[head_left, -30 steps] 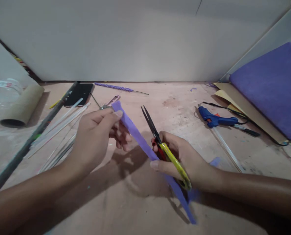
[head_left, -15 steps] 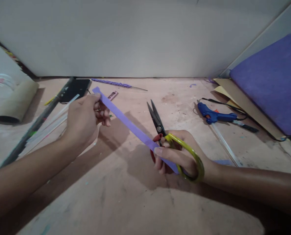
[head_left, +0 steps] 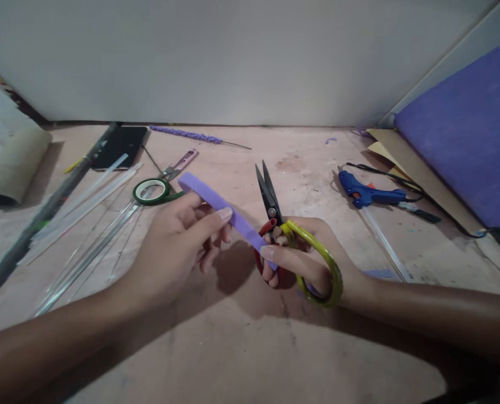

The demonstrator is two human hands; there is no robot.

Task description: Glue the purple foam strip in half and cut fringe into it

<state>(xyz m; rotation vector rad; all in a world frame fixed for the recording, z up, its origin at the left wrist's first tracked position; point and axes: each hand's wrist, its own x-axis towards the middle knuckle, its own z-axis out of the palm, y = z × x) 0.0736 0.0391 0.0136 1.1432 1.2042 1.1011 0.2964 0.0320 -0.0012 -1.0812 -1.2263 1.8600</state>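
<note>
One bench [head_left: 216,348] carries everything. Items logged in descending size.

Purple sheet [head_left: 464,134]: tilted up by the far right corner, brown paper under its lower edge; presumably propped there to free working area.

Dark rod [head_left: 43,216]: slants along the left side. Cardboard tube [head_left: 22,163] lies beyond it, near the left edge.

Hands: apart, linked by the strip. Left hand [head_left: 169,235] pinches it between thumb and fingers; right hand [head_left: 302,264] clamps its lower end under the thumb, with the scissors [head_left: 270,207] hooked on the same hand. Likely reason: tool within grip, fingertips free for the strip. Blades slightly parted, pointing to the far edge, clear of the strip.

Phone [head_left: 125,148]: flat, near the far left corner. Glue gun [head_left: 371,194]: on its side toward the right edge, probably so its bulk sits outside the hand space. Whether it is hot: cannot tell.

Purple strip [head_left: 245,227]: held above mid-bench, fairly straight between the grips, upper end curling over the left fingers.

Green tape roll [head_left: 165,193]: flat, just beyond the left hand; seemingly parked within reach.
</note>
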